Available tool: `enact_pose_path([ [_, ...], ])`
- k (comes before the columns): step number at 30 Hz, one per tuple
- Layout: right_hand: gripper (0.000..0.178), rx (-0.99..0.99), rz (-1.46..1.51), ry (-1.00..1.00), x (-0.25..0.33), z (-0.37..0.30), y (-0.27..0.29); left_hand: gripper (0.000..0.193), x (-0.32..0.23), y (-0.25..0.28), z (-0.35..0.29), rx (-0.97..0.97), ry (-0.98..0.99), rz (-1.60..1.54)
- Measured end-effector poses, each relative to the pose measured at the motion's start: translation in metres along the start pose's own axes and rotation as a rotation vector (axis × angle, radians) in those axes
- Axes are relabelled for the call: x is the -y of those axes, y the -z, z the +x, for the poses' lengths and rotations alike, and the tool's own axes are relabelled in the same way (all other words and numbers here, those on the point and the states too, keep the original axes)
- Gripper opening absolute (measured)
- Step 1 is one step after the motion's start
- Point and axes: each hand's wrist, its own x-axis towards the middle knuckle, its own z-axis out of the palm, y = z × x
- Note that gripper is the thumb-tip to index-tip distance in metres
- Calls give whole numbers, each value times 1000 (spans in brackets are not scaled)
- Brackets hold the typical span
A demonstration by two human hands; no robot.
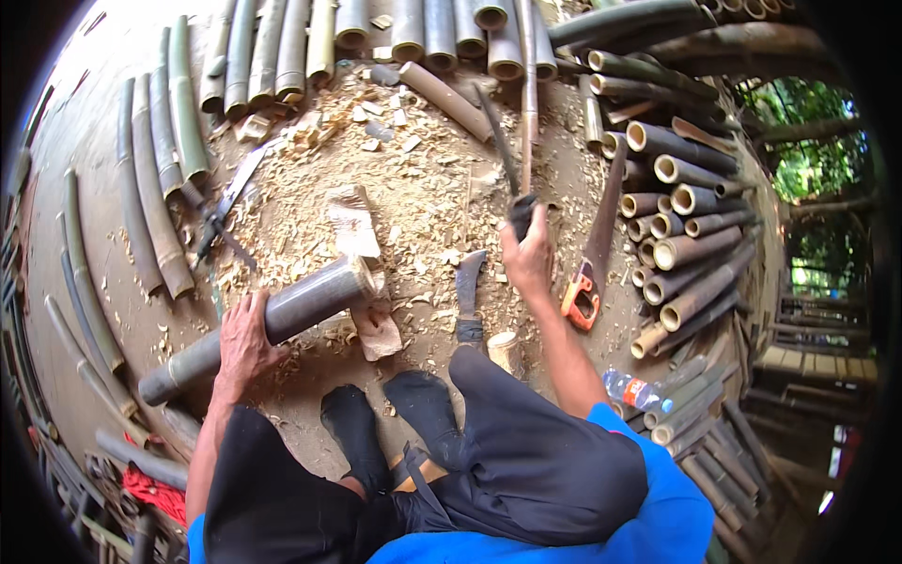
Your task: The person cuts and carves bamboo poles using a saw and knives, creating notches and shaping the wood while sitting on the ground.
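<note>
My left hand (246, 340) is wrapped round a dark bamboo tube (310, 303). The tube lies slanted, its pale cut end resting across a wooden block (378, 334) in front of my feet. In my right hand (528, 250) is the black-wrapped handle of a long knife (498, 141), its dark narrow blade pointing away from me and raised apart from the tube. A short curved blade (468, 287) with a wrapped handle lies on the ground between my hands. Beside my right forearm rests a handsaw (594, 254) with an orange handle.
Pale wood chips (310, 141) cover the ground ahead. Another knife (230, 193) lies at the left. Bamboo poles (155, 188) line the left and far sides. Stacked bamboo tubes (691, 216) fill the right, with a plastic bottle (634, 390) near my right elbow.
</note>
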Motion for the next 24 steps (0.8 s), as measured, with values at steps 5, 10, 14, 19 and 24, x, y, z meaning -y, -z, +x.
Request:
enact_pose_path([
  [5,49,-131,-372,-66,-89,25,20,76,5,-15,3,43,33,-42],
  [10,62,34,-301,-176,-52,-19,1,76,8,-2,-1,21,48,15],
  [14,67,120,-428,-25,-61,-26,-11,97,23,10,0,127,-45,-113],
  [19,60,15,-327,127,-16,-41,-20,79,74,19,-51,40,112,24],
  [24,90,482,-74,92,50,-122,-83,66,70,31,-38,-91,43,-63],
])
